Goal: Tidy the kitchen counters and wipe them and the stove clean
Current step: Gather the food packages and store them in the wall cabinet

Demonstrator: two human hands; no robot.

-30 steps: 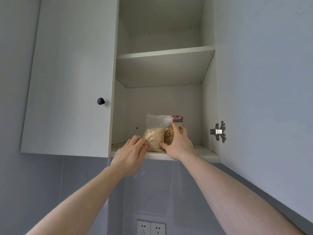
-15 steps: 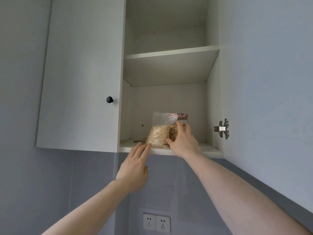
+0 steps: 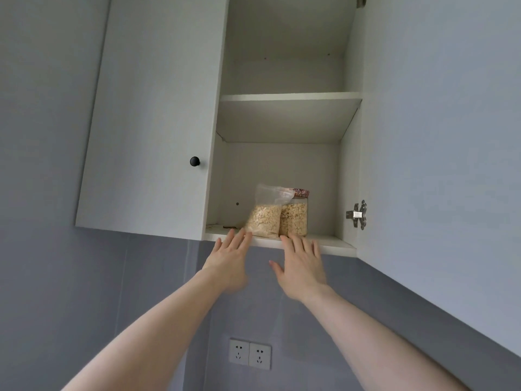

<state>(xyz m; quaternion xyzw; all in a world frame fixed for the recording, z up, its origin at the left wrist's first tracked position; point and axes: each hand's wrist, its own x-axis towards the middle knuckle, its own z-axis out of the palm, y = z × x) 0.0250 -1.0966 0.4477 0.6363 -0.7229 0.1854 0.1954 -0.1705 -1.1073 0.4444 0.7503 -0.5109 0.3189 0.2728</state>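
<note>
On the bottom shelf (image 3: pixel 332 244) of the open wall cabinet stand the two things I am putting away: a clear bag of oats (image 3: pixel 263 221) and, touching it on the right, a glass jar of oats (image 3: pixel 294 218) with a patterned lid. Both stand upright, close to the front edge. My left hand (image 3: pixel 228 261) is just below the shelf edge under the bag, fingers straight and spread, holding nothing. My right hand (image 3: pixel 304 266) is the same under the jar, flat and empty; its fingertips reach the shelf edge, but I cannot tell if they touch the jar. I judge that this storing step is finished. Next I should close the cabinet door (image 3: pixel 451 136), which stands wide open at the right with its hinge (image 3: pixel 358 215) showing, and then go down to the counter, which is not in view. The upper shelf (image 3: pixel 290 96) carries nothing that I can see, and below on the wall are two sockets (image 3: pixel 250 354).
</note>
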